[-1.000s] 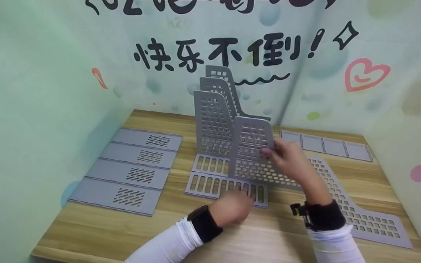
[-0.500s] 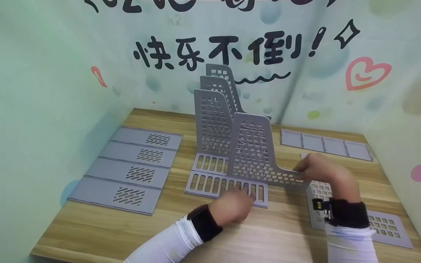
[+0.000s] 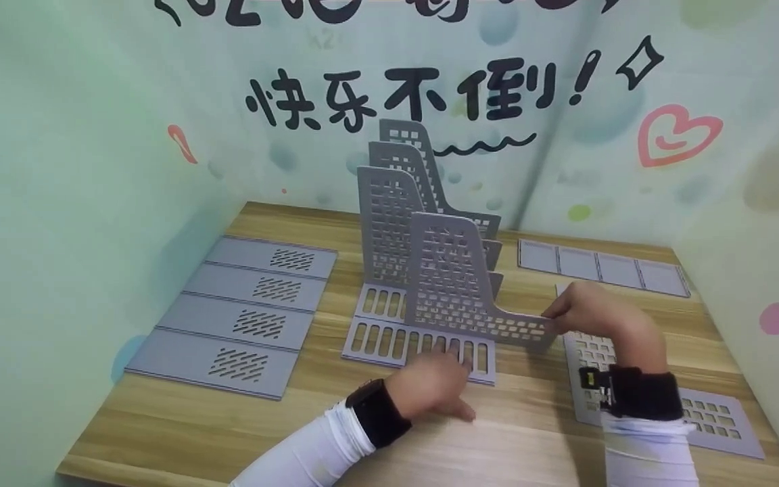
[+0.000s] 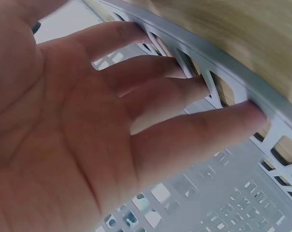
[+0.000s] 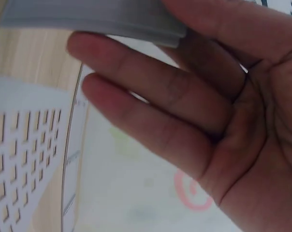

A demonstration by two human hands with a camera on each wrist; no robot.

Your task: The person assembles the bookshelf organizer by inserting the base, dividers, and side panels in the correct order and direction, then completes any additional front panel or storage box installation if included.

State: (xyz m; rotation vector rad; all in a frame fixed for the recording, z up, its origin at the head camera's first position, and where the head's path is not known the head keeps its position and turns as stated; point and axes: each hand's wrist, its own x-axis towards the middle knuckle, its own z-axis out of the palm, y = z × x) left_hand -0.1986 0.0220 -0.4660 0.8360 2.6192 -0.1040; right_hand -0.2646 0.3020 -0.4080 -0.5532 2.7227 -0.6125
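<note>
My right hand (image 3: 599, 314) pinches the low right end of a grey perforated side panel (image 3: 418, 270) between thumb and finger. That panel stands upright, its bottom edge along the slotted grey base panel (image 3: 397, 326). In the right wrist view the pinched end of the side panel (image 5: 88, 17) shows above two extended fingers. My left hand (image 3: 430, 385) lies at the front of the base, fingers straight and fingertips on the slots. The left wrist view has these fingertips against the slotted base (image 4: 204, 54). Behind, several similar side panels (image 3: 365, 223) stand upright.
Flat grey panels (image 3: 186, 352) with slanted slits lie in a row at left. A narrow grey panel strip (image 3: 575, 264) lies at the back right. Another perforated side panel (image 3: 694, 443) lies flat at right, partly under my right forearm. Printed cloth walls (image 3: 58, 203) enclose the wooden table (image 3: 180, 439).
My right hand has moved from the side panel's tall part down to its low right end. The panel has since shifted left. My left hand stays, its thumb now spread out.
</note>
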